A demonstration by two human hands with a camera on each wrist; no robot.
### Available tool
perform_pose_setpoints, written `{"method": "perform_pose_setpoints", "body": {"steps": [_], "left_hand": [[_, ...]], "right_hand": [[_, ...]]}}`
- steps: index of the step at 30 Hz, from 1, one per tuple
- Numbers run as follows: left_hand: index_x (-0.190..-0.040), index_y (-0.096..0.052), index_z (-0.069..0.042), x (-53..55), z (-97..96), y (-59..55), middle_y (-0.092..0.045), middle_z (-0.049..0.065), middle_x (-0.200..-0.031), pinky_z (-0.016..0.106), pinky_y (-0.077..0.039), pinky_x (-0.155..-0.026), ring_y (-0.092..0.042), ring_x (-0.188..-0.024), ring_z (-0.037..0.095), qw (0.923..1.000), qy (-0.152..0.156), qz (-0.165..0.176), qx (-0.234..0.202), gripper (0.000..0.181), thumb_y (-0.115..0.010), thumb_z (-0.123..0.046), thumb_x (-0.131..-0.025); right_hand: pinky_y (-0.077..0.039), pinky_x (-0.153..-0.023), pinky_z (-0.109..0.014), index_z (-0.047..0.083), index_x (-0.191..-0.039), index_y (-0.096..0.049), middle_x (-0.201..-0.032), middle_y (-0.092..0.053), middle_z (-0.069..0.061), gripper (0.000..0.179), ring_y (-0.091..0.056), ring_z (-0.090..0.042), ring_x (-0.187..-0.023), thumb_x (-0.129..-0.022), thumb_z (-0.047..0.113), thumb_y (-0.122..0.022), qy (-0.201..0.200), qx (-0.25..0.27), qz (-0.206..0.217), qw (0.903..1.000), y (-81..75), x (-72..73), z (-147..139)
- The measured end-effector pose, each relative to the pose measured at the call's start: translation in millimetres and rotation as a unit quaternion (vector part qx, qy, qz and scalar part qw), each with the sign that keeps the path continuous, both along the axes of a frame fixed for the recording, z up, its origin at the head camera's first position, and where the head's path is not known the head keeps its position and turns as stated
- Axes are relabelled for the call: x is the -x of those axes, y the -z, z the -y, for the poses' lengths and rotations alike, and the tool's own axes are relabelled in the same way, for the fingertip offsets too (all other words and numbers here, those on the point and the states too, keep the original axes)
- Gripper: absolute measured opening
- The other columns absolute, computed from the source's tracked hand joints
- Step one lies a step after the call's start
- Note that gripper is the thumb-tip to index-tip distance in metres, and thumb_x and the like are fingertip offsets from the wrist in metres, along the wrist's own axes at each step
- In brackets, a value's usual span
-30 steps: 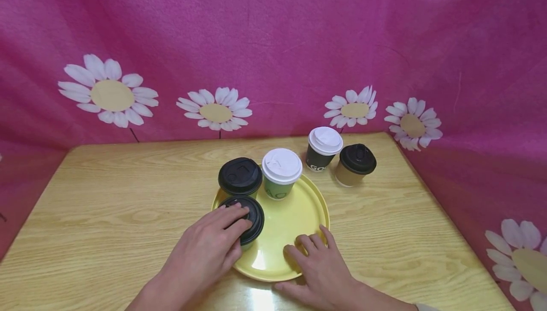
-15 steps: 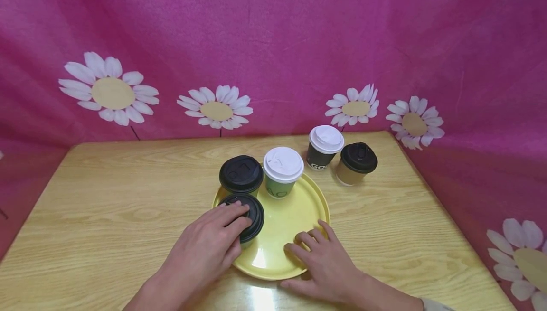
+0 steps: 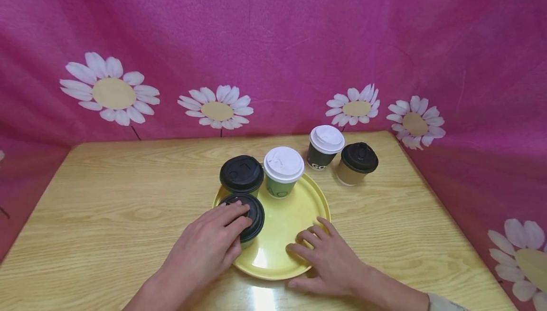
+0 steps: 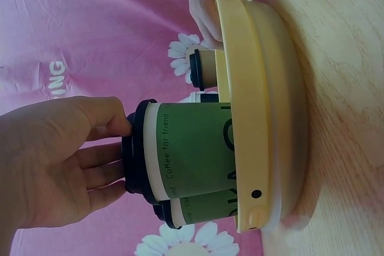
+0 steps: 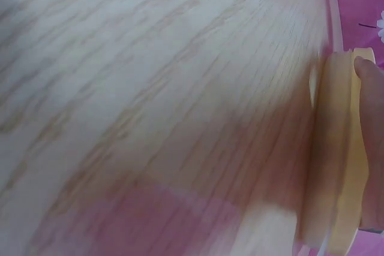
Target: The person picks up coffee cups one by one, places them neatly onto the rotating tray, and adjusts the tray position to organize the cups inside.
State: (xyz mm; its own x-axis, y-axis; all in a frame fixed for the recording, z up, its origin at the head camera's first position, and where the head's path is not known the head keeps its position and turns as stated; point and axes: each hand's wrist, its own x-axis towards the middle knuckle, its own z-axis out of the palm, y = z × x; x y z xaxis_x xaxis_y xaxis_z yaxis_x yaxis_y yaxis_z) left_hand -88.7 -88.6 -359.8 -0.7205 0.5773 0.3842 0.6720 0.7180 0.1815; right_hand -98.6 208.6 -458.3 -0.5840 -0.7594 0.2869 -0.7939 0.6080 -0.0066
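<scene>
My left hand [image 3: 205, 240] holds a green paper coffee cup [image 4: 192, 148] from above, its thumb and fingertips on the edge of the black lid [image 3: 258, 218]. This cup stands upright near the left side of a round yellow tray [image 3: 284, 235]. Right behind it is a second green cup with a black lid [image 3: 241, 173]. A green cup with a white lid [image 3: 284, 164] stands at the back of the tray. My right hand [image 3: 331, 259] rests loosely at the tray's front right rim, fingers spread over the edge and thumb low beside it.
Beyond the tray's back right, a black cup with a white lid [image 3: 321, 154] and a brown cup with a black lid [image 3: 358, 164] stand on the wooden table [image 3: 119, 197]. A pink flowered cloth [image 3: 273, 54] hangs along the back and sides.
My right hand has shifted slightly right along the tray's rim, its thumb drawing away to the right. The left hand stays on the same cup; the cups and tray look unchanged.
</scene>
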Motion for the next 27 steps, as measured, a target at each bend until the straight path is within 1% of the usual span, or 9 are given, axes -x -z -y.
{"method": "perform_pose_setpoints", "body": {"steps": [4, 11, 17, 20, 22, 24, 27], "left_hand": [[-0.107, -0.072, -0.008, -0.1, 0.1, 0.4, -0.065, 0.007, -0.126, 0.039, -0.044, -0.106, -0.057, -0.123, 0.023, 1.0, 0.0, -0.003, -0.002, 0.029, -0.072, -0.007, -0.078], [-0.108, -0.072, -0.007, -0.6, 0.7, 1.0, -0.065, 0.007, -0.125, 0.039, -0.045, -0.105, -0.058, -0.123, 0.024, 1.0, -0.001, -0.006, -0.002, 0.029, -0.072, -0.007, -0.079], [-0.11, -0.07, -0.004, -1.5, 0.3, 1.3, -0.064, 0.01, -0.125, 0.039, -0.045, -0.105, -0.057, -0.123, 0.026, 0.9997, 0.009, -0.023, 0.001, 0.033, -0.074, -0.006, -0.078], [-0.113, -0.069, -0.003, -3.7, -0.6, -0.3, -0.063, 0.012, -0.126, 0.039, -0.045, -0.105, -0.056, -0.124, 0.027, 0.9993, 0.016, -0.033, 0.005, 0.037, -0.075, -0.007, -0.077], [-0.117, -0.068, -0.002, -6.6, -2.0, -2.3, -0.062, 0.013, -0.127, 0.04, -0.047, -0.103, -0.056, -0.123, 0.027, 0.999, 0.024, -0.038, 0.004, 0.039, -0.075, -0.009, -0.079], [-0.118, -0.067, -0.002, -10.1, -4.6, -3.7, -0.062, 0.013, -0.126, 0.039, -0.049, -0.1, -0.057, -0.12, 0.027, 0.9979, 0.039, -0.052, -0.004, 0.041, -0.075, -0.011, -0.079], [-0.118, -0.066, -0.003, -16.1, -10.8, -2.9, -0.062, 0.011, -0.124, 0.037, -0.052, -0.095, -0.059, -0.114, 0.024, 0.9943, 0.077, -0.073, -0.014, 0.04, -0.073, -0.012, -0.08]], "right_hand": [[-0.033, -0.105, -0.06, 0.027, -0.116, -0.066, -0.105, -0.057, 0.006, 0.059, -0.052, -0.019, -0.1, -0.083, 0.075, -0.058, 0.002, -0.007, 0.007, 1.0, -1.9, 2.6, -5], [-0.032, -0.105, -0.06, 0.026, -0.114, -0.066, -0.104, -0.057, 0.004, 0.058, -0.052, -0.019, -0.098, -0.083, 0.074, -0.058, -0.007, -0.008, -0.005, 0.9999, -1.9, 6.3, -9], [-0.031, -0.105, -0.06, 0.026, -0.113, -0.066, -0.104, -0.057, 0.004, 0.058, -0.052, -0.02, -0.096, -0.083, 0.074, -0.057, -0.008, -0.005, -0.01, 0.9999, -0.5, 6.6, -8], [-0.03, -0.105, -0.06, 0.026, -0.113, -0.066, -0.103, -0.057, 0.004, 0.058, -0.052, -0.02, -0.096, -0.084, 0.075, -0.056, -0.007, -0.003, -0.008, 0.9999, -0.1, 6.3, -8], [-0.03, -0.105, -0.061, 0.026, -0.113, -0.066, -0.103, -0.057, 0.004, 0.058, -0.052, -0.02, -0.097, -0.084, 0.075, -0.055, -0.006, -0.002, -0.007, 1.0, 0.3, 6.0, -8], [-0.03, -0.105, -0.061, 0.026, -0.113, -0.066, -0.103, -0.057, 0.004, 0.058, -0.052, -0.02, -0.097, -0.084, 0.075, -0.055, -0.005, -0.001, -0.006, 1.0, 0.6, 5.6, -7], [-0.03, -0.104, -0.062, 0.026, -0.113, -0.067, -0.104, -0.057, 0.004, 0.058, -0.052, -0.02, -0.098, -0.084, 0.075, -0.055, -0.003, 0.0, -0.009, 1.0, 0.9, 5.0, -7]]}}
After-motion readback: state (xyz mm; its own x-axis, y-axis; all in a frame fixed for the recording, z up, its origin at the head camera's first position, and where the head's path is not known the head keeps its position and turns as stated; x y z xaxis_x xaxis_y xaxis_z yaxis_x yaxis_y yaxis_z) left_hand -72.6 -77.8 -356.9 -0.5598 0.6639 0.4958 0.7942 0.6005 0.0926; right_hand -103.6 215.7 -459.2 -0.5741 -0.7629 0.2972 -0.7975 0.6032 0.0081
